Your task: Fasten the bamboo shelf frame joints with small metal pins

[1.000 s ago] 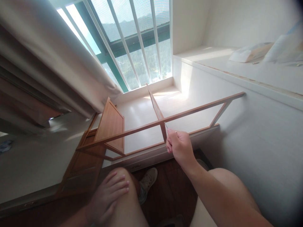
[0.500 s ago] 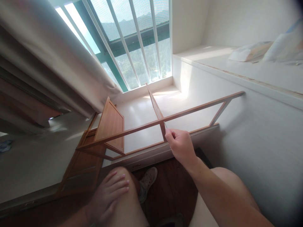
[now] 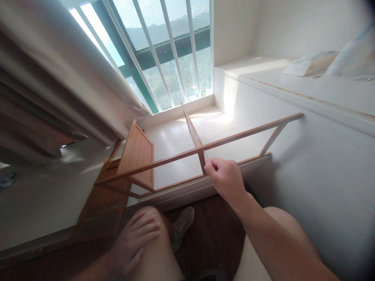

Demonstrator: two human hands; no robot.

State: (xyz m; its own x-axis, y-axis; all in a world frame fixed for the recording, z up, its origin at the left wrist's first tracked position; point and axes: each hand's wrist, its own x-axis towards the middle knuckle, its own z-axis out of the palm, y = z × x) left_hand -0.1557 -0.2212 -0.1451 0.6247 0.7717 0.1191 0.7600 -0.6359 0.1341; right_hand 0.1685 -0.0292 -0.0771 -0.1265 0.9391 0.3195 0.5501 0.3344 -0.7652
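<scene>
My right hand (image 3: 224, 177) is closed in a pinch on a thin metal rod (image 3: 206, 154) that looks like a hex key; most of it is hidden in the fingers. The rod's tip meets the middle upright (image 3: 201, 160) of a brown wooden frame, just under its long top rail (image 3: 234, 138). Behind that joint, a wooden crosspiece (image 3: 191, 127) runs back toward the window. A wooden panel (image 3: 137, 154) stands at the frame's left part. My left hand (image 3: 137, 238) lies on my left knee with its fingers stretched out, holding nothing.
The frame stands on a pale window-seat surface (image 3: 172, 136) below a barred window (image 3: 164, 50). A beige curtain (image 3: 88, 78) hangs at the left. To the right, a white ledge (image 3: 258, 66) bears plastic bags (image 3: 313, 63). My shoe (image 3: 184, 224) is on the dark floor.
My right hand and wrist have turned slightly, and a little more of the thin rod shows. My left hand and the wooden frame stay in place.
</scene>
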